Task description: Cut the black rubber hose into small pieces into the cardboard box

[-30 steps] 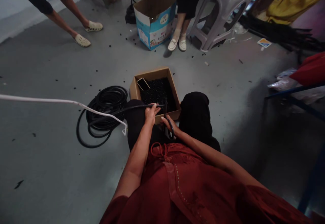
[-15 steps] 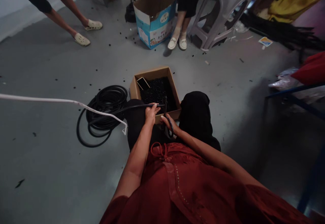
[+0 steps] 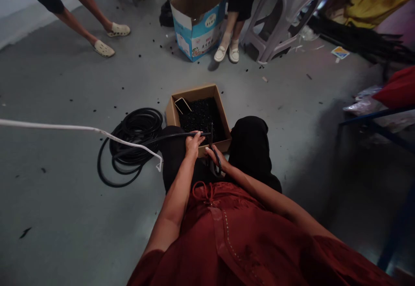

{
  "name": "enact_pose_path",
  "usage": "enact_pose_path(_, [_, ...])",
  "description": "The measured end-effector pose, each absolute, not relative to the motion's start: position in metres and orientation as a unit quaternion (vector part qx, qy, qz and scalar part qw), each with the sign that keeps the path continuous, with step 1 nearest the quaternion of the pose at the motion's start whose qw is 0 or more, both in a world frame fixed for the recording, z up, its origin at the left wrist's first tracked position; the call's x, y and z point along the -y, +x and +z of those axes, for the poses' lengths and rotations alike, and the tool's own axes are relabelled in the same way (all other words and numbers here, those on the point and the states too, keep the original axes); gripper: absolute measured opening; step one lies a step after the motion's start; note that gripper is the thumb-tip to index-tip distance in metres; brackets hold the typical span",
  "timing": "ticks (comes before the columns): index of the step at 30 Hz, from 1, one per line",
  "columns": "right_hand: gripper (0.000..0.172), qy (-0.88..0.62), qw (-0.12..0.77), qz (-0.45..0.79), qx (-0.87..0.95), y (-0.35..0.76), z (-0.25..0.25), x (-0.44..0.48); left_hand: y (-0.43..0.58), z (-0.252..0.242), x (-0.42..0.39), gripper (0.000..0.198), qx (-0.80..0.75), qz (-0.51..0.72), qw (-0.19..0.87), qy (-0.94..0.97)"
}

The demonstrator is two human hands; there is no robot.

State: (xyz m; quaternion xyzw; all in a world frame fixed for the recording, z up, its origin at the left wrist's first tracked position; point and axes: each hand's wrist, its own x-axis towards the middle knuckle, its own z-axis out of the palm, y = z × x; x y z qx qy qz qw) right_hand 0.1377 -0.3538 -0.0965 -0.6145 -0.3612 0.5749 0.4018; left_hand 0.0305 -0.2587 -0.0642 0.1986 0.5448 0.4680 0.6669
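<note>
My left hand (image 3: 193, 142) is closed on a black ribbed hose (image 3: 173, 136) close to its end, over the near side of a cardboard box (image 3: 223, 113). Dark-handled scissors (image 3: 217, 163) are in my right hand (image 3: 219, 156), their blades pointing away from me and crossing the hose's tip. Whether the blades touch the hose I cannot tell. Many small black pieces (image 3: 205, 111) fill the box, and a dark rectangular object with a pale edge (image 3: 183, 105) lies on them. From my left hand the hose runs back over my knee to a black coil (image 3: 139, 124) on the floor.
A white cord (image 3: 81, 128) hangs across the left side. Ahead stand a blue and white carton (image 3: 201, 35), a grey plastic stool (image 3: 275, 18) and two other people's legs (image 3: 231, 27). At right is a blue metal frame (image 3: 372, 117) with red cloth. Small black bits dot the floor.
Almost nothing differs. Both hands, the hose and the scissors keep nearly the same place; the view has shifted very slightly.
</note>
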Motion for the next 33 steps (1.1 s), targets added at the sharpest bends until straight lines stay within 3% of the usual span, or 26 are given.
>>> enact_pose_path(24, [0.041, -0.59, 0.418, 0.606, 0.333, 0.1371, -0.0908, 0.3556, 0.0299, -0.0641, 0.259, 0.02, -0.552, 0.475, 0.656, 0.199])
enact_pose_path(33, [0.055, -0.59, 0.423, 0.608, 0.323, 0.1342, -0.0953, 0.3552, 0.0304, -0.0635, 0.2585, 0.022, -0.552, 0.472, 0.658, 0.2])
